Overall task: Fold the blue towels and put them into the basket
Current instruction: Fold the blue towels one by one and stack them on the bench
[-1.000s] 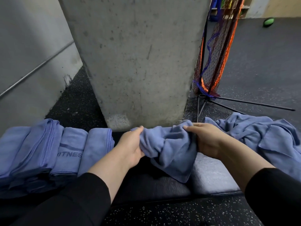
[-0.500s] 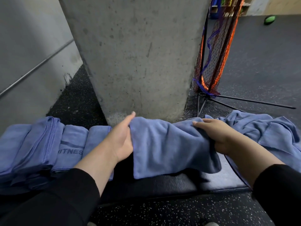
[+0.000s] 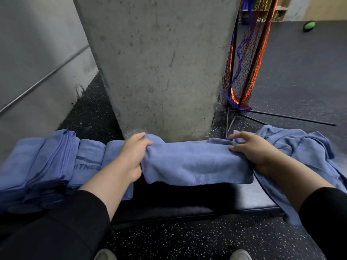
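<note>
A blue towel [image 3: 195, 162] is stretched out wide between my hands over a dark padded bench [image 3: 187, 203]. My left hand [image 3: 133, 156] grips its left end, fingers curled over the top edge. At the right end, my right hand [image 3: 249, 149] holds the towel with thumb below and fingers spread above. Several folded blue towels [image 3: 47, 162] lie side by side on the left of the bench; one reads "FITNESS". A crumpled heap of unfolded blue towels [image 3: 300, 147] lies on the right. No basket is in view.
A concrete pillar [image 3: 159, 62] rises directly behind the bench. To its right stands a folded net on black tripod legs [image 3: 244, 72]. A grey wall with a rail [image 3: 37, 72] runs along the left. Speckled black rubber floor [image 3: 187, 241] lies below, my shoes at the bottom edge.
The bunched towel between my hands has been pulled out flat and wide. My hands moved apart, left going left and right going right, and the towel now lies spread over the bench.
</note>
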The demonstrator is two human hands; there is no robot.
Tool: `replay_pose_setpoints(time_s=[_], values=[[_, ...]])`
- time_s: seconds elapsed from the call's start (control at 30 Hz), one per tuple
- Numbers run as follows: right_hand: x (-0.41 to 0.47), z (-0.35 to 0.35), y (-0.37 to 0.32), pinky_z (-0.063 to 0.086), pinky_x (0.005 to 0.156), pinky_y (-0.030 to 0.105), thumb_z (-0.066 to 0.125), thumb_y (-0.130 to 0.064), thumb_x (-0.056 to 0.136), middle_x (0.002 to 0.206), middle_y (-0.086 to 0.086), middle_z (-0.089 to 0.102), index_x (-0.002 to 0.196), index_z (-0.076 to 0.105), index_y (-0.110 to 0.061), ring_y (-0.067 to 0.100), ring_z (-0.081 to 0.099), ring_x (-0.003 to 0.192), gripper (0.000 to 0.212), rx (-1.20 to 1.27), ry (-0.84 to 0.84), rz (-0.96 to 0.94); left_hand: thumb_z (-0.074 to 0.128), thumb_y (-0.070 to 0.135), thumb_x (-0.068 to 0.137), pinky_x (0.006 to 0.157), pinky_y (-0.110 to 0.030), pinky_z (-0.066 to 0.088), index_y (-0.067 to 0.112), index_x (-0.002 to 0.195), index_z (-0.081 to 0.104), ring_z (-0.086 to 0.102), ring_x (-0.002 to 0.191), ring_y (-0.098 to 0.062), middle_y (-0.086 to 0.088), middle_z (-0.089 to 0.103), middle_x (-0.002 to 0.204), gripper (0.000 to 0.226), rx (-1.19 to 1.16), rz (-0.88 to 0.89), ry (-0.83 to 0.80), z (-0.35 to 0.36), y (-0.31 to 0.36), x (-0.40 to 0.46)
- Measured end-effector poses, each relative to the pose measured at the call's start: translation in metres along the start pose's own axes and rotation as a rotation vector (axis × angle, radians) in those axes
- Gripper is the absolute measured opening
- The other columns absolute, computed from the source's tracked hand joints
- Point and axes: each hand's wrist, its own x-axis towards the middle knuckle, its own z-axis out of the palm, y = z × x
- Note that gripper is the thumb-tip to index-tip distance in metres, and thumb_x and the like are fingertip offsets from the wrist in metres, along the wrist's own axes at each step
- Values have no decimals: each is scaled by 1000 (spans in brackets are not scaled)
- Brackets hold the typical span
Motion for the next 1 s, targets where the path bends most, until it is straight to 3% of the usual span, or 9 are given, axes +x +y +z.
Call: replay_pose_setpoints(time_s=[0.07,0.2,0.4,0.57,0.63,0.77,0.83,0.9,1.0], values=[[-6,4,12,44,64,17,70,0,85,86,1,68,101,74,-16,13,56,75,23,-125,-20,-11,56,1,93,88,-35,55,32,129,52,67,105,-22,-9,67,114,48,21,3,-31,-2,-6,-2],[-20,18,40,35,47,8,71,-4,83,77,-4,64,109,74,-18,7,52,62,30,-431,-50,-29,50,-5,90,86,-24,52,22,129,62,64,105,-15,-6,64,127,49,311,72,-31,-5,-28,-12],[-44,23,64,39,68,33,63,-26,87,105,11,67,99,66,-15,32,62,97,16,-934,-26,-131,51,6,96,83,-23,45,17,148,48,56,121,-22,-5,53,146,53,872,188,-28,3,-52,-24],[-54,19,73,48,74,39,66,-32,89,109,4,51,108,63,-20,31,56,102,23,-1147,70,-353,57,8,92,71,-40,44,12,108,54,52,91,-29,-7,45,125,16,1546,416,-31,9,-57,-43],[-57,24,76,46,75,39,65,-32,88,108,-2,55,107,67,-27,26,57,100,19,-1156,34,-517,63,21,93,77,-41,40,18,106,56,48,101,-29,-4,41,125,16,1726,568,-6,12,-64,-50],[-67,25,91,41,87,39,56,-43,93,102,-14,60,100,66,-35,15,63,96,14,-1023,-133,-679,42,49,103,107,-40,32,23,129,57,41,134,-26,-3,39,146,39,1646,637,-305,8,-85,-56],[-69,18,97,39,93,37,48,-53,94,109,-17,59,105,62,-35,11,61,101,26,-1001,-176,-675,34,52,105,123,-38,16,29,154,34,15,153,-23,-5,15,166,55,1611,513,-435,-1,-99,-59],[-71,9,101,39,97,36,40,-64,91,122,-20,56,112,58,-35,7,58,111,40,-963,-251,-653,28,54,106,126,-37,-1,30,162,4,-10,155,-16,0,-13,168,65,1611,467,-489,-10,-111,-64],[-77,-3,110,36,109,41,46,-73,86,145,-16,47,119,56,-35,5,47,131,52,-939,-344,-681,23,56,105,125,-34,-9,30,161,-5,-20,152,-12,4,-22,166,67,1586,487,-474,-20,-119,-65]])
